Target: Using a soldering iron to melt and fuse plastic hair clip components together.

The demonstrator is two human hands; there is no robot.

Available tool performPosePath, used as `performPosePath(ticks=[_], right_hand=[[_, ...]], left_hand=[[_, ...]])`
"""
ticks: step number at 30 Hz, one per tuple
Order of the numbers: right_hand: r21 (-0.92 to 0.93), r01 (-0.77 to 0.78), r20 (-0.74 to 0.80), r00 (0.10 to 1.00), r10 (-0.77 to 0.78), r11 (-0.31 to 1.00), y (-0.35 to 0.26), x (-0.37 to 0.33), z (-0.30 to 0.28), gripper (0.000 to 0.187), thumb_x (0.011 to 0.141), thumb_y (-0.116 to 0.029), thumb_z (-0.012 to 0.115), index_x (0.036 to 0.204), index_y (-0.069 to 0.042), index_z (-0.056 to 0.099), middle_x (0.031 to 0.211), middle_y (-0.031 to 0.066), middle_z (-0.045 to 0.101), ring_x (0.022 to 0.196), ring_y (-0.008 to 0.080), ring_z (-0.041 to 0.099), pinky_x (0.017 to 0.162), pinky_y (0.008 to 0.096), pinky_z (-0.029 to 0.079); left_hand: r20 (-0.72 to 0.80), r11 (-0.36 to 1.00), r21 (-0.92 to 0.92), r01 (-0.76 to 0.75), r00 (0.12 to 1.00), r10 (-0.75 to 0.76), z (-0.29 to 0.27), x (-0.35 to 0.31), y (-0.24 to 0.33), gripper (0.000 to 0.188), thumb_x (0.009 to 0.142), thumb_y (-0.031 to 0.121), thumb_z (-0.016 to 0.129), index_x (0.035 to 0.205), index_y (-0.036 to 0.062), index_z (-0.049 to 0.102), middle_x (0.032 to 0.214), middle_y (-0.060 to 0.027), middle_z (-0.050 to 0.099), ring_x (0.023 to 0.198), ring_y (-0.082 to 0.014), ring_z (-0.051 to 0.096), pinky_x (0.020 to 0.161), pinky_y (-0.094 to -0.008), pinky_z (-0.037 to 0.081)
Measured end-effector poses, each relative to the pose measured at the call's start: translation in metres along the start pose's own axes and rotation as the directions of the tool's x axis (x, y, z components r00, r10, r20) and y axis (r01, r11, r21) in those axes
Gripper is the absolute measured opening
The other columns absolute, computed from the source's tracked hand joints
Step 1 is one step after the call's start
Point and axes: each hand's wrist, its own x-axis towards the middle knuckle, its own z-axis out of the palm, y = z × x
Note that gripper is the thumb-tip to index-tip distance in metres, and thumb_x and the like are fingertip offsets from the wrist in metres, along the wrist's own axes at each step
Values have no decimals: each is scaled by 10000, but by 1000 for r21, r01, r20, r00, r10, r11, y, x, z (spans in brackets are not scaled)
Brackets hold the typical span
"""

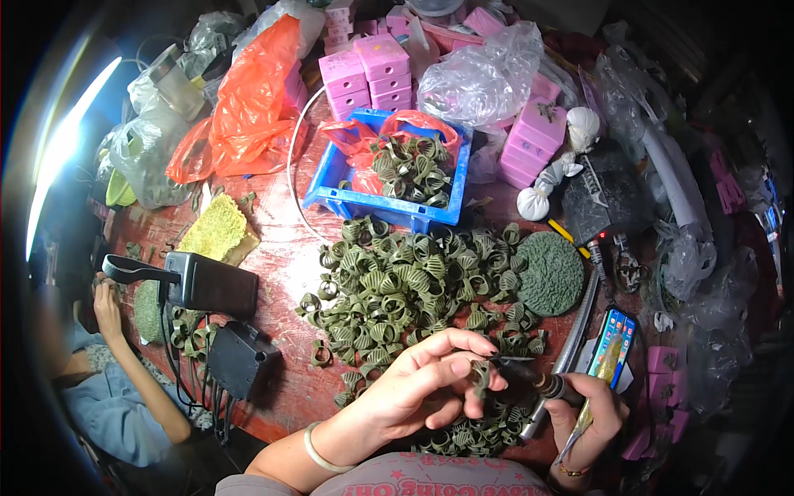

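Observation:
My left hand pinches a small green ring between thumb and fingers. My right hand grips a dark pen-like tool resembling a soldering iron, its thin tip pointing left, close to the ring. Also tucked in that hand is a slim pointed tool with a yellowish handle. Beyond and beneath my hands spreads a large heap of green ridged rings. More of these rings lie on red plastic in a blue crate behind the heap.
A green textured round pad, a tapered metal rod and a phone lie to the right. Black boxes with cables stand left. Pink block stacks and plastic bags crowd the back. Another person's arm rests at left.

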Motion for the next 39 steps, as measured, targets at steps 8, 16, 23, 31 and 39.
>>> performPosePath(ticks=[8, 16, 23, 31, 39], right_hand=[[5, -28, -27, 999, 28, 1000, 0, 2, -2, 406, 774, -358, 770, 864, 20, 654, 688, 73, 647, 571, 202, 633, 535, 286, 483], [1, 23, -39, 999, -23, 1000, 2, 3, -2, 407, 780, -350, 767, 883, 24, 643, 703, 67, 651, 553, 179, 619, 512, 269, 473], [-6, 19, -8, 1000, -19, 1000, 2, 2, -4, 399, 785, -341, 764, 889, 24, 642, 703, 67, 652, 547, 175, 617, 501, 262, 467], [-73, 79, -17, 997, -80, 994, 1, 0, 0, 415, 779, -379, 758, 884, 8, 649, 702, 61, 653, 541, 210, 610, 512, 287, 467], [-60, 96, -15, 995, -97, 994, 4, -2, 3, 399, 772, -358, 768, 898, 1, 650, 716, 64, 659, 545, 220, 617, 508, 292, 465]], left_hand=[[-38, 978, 184, -102, 993, 111, 3, 1, -1, 360, 928, 75, 566, 1270, 7, 477, 1105, -178, 597, 963, -248, 653, 461, -209, 499], [-14, 913, 345, -216, 972, 235, 3, 0, -2, 345, 894, 8, 589, 1226, -6, 497, 1195, -193, 555, 1035, -274, 628, 546, -235, 557], [-29, 841, 472, -263, 949, 314, 7, 0, -3, 347, 846, -58, 614, 1174, -5, 515, 1209, -195, 559, 957, -192, 633, 537, -212, 548], [-109, 825, 479, -300, 912, 395, 6, 0, -4, 298, 845, -66, 598, 1122, -6, 508, 1156, -187, 602, 772, -102, 611, 463, -179, 488], [-106, 796, 514, -321, 897, 430, 6, 0, -5, 285, 845, -80, 577, 1109, -6, 499, 1146, -193, 603, 692, -82, 578, 425, -173, 458]])
